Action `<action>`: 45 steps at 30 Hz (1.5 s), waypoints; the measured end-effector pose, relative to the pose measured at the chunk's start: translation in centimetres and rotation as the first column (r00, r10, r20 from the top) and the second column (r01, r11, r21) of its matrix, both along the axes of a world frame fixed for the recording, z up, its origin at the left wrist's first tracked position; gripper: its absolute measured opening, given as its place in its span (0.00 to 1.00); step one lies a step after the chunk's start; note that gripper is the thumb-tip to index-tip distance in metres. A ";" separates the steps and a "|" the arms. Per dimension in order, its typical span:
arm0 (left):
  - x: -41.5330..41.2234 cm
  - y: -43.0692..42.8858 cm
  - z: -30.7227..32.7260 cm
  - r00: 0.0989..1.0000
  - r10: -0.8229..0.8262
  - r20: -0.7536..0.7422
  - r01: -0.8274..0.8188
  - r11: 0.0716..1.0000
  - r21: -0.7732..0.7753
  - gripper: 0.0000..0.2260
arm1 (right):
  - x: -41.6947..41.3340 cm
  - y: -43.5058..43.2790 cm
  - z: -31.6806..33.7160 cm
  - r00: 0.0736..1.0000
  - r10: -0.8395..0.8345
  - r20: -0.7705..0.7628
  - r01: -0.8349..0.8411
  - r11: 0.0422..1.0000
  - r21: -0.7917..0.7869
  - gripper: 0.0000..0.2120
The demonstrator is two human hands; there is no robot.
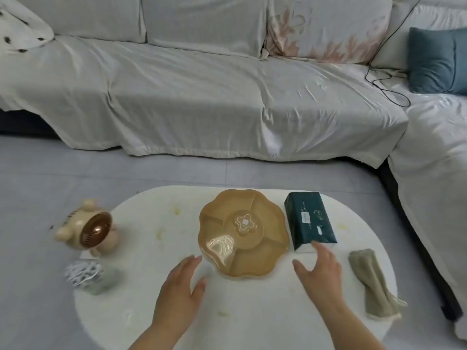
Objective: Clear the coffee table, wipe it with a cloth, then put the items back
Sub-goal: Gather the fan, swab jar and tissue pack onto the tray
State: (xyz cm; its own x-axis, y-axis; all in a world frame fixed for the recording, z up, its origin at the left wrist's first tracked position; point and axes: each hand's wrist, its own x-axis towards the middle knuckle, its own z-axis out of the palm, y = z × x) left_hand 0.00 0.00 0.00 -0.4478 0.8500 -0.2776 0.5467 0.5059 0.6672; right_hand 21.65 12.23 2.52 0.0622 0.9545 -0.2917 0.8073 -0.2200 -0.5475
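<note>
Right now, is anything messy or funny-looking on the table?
Yes. Yellowish smears dot the white table, some left of the snack tray, one right of the tissue pack. The bear fan at the left edge sits tilted.

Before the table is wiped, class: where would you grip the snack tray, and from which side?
Grip the tray by its scalloped rim at opposite edges, left hand and right hand coming from the near side. It is wide, flat and lidded, probably too broad for one hand.
</note>
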 end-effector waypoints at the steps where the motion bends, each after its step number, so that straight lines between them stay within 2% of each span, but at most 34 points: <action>1: 0.2 0.9 -1.4 0.998 -0.041 -0.046 0.044 0.997 0.067 0.21 | -0.1 1.2 -1.1 0.999 0.003 0.033 -0.006 0.995 0.098 0.32; 3: 0.4 2.7 -3.8 0.989 -0.081 -0.125 0.104 0.976 0.190 0.20 | -0.2 3.7 -2.8 0.996 -0.018 0.086 -0.001 0.977 0.212 0.38; 5: 0.5 4.3 -5.8 0.952 -0.141 -0.273 0.213 0.943 0.256 0.18 | -0.5 6.1 -3.5 0.989 -0.028 0.143 -0.007 0.970 0.245 0.40; 7: 0.1 5.5 -7.6 0.915 -0.207 -0.347 0.311 0.909 0.277 0.30 | -0.3 7.8 -4.9 0.974 -0.021 0.226 -0.034 0.971 0.237 0.42; 9: -0.4 6.4 -8.5 0.917 -0.181 -0.355 0.310 0.884 0.350 0.33 | -0.2 9.3 -5.8 0.953 0.009 0.301 -0.073 0.977 0.200 0.44; 12: -0.6 7.0 -9.7 0.886 -0.197 -0.420 0.372 0.843 0.389 0.26 | 0.1 10.6 -7.5 0.909 0.047 0.414 -0.121 0.980 0.155 0.44; 14: -0.7 7.3 -10.3 0.898 -0.159 -0.410 0.351 0.821 0.450 0.27 | 0.4 11.0 -8.0 0.906 0.045 0.421 -0.125 0.978 0.164 0.41; 17: -0.8 7.5 -10.8 0.918 -0.116 -0.378 0.297 0.835 0.464 0.44 | 0.4 10.9 -7.9 0.897 0.051 0.438 -0.146 0.971 0.187 0.39; 20: -0.8 7.4 -10.5 0.908 -0.130 -0.398 0.302 0.862 0.408 0.50 | 0.7 10.5 -7.2 0.921 0.047 0.388 -0.135 0.970 0.203 0.38; 24: -0.6 7.3 -10.5 0.910 -0.133 -0.392 0.293 0.876 0.384 0.46 | 1.8 10.4 -3.9 0.972 0.001 0.233 -0.079 0.942 0.326 0.38; 27: -0.6 7.4 -10.4 0.911 -0.138 -0.388 0.295 0.876 0.382 0.39 | 1.2 9.6 -1.4 0.989 0.090 0.120 -0.132 0.898 0.419 0.38; 29: -0.5 7.4 -10.4 0.911 -0.138 -0.389 0.293 0.879 0.377 0.38 | -0.5 8.7 -0.7 0.972 0.177 0.156 -0.227 0.882 0.414 0.37; 32: -0.6 7.4 -10.4 0.911 -0.135 -0.389 0.285 0.888 0.361 0.38 | -3.7 7.6 -1.3 0.908 0.248 0.338 -0.365 0.865 0.345 0.37; 34: -0.6 7.3 -10.4 0.912 -0.132 -0.387 0.282 0.888 0.362 0.35 | -5.3 7.3 -2.1 0.879 0.256 0.403 -0.394 0.866 0.308 0.36; 37: -0.5 7.3 -10.4 0.918 -0.140 -0.372 0.283 0.887 0.365 0.23 | -6.1 7.6 -2.2 0.891 0.250 0.380 -0.368 0.886 0.281 0.34; 38: -0.5 7.3 -10.4 0.918 -0.141 -0.371 0.283 0.887 0.365 0.21 | -6.1 7.8 -2.1 0.896 0.263 0.358 -0.369 0.889 0.270 0.34; 42: -0.5 7.3 -10.6 0.912 -0.140 -0.386 0.287 0.889 0.357 0.21 | -5.4 8.2 -2.1 0.910 0.331 0.251 -0.388 0.894 0.225 0.37; 45: -0.5 7.4 -10.7 0.908 -0.140 -0.396 0.291 0.889 0.353 0.22 | -4.9 8.1 -2.3 0.922 0.271 0.278 -0.351 0.886 0.303 0.40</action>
State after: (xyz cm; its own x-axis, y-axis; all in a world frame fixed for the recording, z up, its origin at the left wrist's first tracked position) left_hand -0.46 7.40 -10.67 -0.2432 0.9393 0.2420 0.8453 0.0829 0.5278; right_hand 16.78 20.28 0.25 -0.2303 0.9723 0.0408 0.9113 0.2301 -0.3415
